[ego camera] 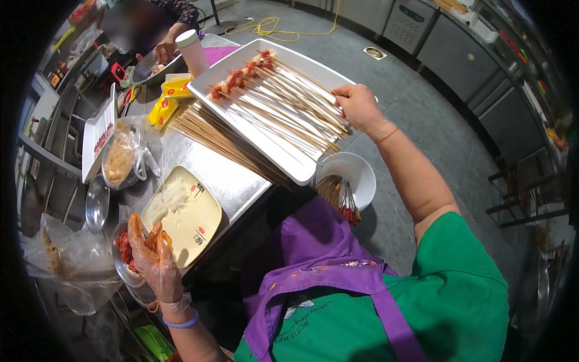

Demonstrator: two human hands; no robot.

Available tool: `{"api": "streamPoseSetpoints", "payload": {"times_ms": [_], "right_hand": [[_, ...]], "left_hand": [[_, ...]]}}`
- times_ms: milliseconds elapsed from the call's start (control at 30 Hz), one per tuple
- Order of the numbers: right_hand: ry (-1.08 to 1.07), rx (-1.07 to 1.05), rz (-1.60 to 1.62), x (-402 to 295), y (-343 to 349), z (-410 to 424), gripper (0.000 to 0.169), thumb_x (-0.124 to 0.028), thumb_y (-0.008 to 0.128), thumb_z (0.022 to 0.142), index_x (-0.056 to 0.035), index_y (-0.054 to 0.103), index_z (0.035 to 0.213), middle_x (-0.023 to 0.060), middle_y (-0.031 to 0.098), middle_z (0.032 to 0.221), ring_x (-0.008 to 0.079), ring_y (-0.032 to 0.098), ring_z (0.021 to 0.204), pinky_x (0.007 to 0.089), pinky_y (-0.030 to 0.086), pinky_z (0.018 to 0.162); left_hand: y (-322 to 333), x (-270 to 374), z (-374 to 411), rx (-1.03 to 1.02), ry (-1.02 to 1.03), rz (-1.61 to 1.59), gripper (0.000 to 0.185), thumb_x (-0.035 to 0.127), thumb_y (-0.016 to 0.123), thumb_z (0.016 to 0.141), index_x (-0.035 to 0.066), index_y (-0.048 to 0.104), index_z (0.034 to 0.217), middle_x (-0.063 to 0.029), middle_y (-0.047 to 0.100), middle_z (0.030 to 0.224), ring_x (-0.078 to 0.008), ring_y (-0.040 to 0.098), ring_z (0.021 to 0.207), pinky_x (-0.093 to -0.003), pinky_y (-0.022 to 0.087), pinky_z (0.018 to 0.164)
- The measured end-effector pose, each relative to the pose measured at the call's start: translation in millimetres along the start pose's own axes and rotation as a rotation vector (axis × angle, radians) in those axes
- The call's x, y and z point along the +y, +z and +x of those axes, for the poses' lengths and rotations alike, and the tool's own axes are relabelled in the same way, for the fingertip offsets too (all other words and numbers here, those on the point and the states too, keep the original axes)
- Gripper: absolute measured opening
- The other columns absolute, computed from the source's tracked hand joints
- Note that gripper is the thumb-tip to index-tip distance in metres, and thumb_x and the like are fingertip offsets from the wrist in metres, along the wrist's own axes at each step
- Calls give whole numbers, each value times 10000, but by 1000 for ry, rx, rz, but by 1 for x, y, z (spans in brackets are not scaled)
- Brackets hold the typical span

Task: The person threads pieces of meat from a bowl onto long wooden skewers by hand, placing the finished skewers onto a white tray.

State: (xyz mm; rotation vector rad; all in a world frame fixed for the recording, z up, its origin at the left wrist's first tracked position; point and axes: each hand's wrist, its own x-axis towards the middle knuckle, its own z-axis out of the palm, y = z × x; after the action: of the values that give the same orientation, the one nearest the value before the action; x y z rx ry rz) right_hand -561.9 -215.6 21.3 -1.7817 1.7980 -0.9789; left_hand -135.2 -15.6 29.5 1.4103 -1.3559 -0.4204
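A white rectangular tray [298, 165] holds several bamboo skewers [289, 102] side by side, with red and pale food pieces [235, 79] threaded at their far ends. My right hand [359, 108], bare, pinches the near end of the outermost skewer at the tray's right edge. My left hand [156, 258] wears a clear plastic glove smeared orange. Its fingers are apart with nothing held, above a metal bowl [131, 278] of red marinated meat [124, 249]. Beside that hand, a cream square plate [203, 217] carries a small heap of white shreds [169, 199].
Bare bamboo sticks [217, 140] lie under the tray's left side. Yellow packets [163, 111] and a lidded container [192, 52] stand behind. A white bucket [362, 181] with sticks is on the floor. Another person's hand [166, 49] is in a far basin [144, 70].
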Motion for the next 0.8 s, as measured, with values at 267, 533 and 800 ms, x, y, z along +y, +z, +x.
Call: {"api": "streamPoseSetpoints", "payload": {"times_ms": [267,533,800], "right_hand": [[-23,113,-142,17,5,5,152,-122,544,759,-39,666,794,208,638,834,358,630,800,432,487,727],[-375,269,-665,-63,-2,-32,251,-209,617,854,-34,673,1025,155,631,914,301,609,856,412,489,760],[-529,-221,-642,-140,156,-81,150,-54,502,807,-7,645,804,181,619,855,306,658,806,373,542,712]], "left_hand": [[-11,-1,-6,37,-14,-8,585,21,522,866,-27,311,1410,-158,374,1422,-213,537,1078,-332,413,965],[-25,-4,-10,44,10,25,558,-14,520,865,-39,338,1392,-160,431,1370,-222,558,1086,-328,409,972],[-12,9,-8,16,-132,22,520,-42,499,867,-33,361,1369,-153,426,1361,-227,571,1083,-313,463,918]]}}
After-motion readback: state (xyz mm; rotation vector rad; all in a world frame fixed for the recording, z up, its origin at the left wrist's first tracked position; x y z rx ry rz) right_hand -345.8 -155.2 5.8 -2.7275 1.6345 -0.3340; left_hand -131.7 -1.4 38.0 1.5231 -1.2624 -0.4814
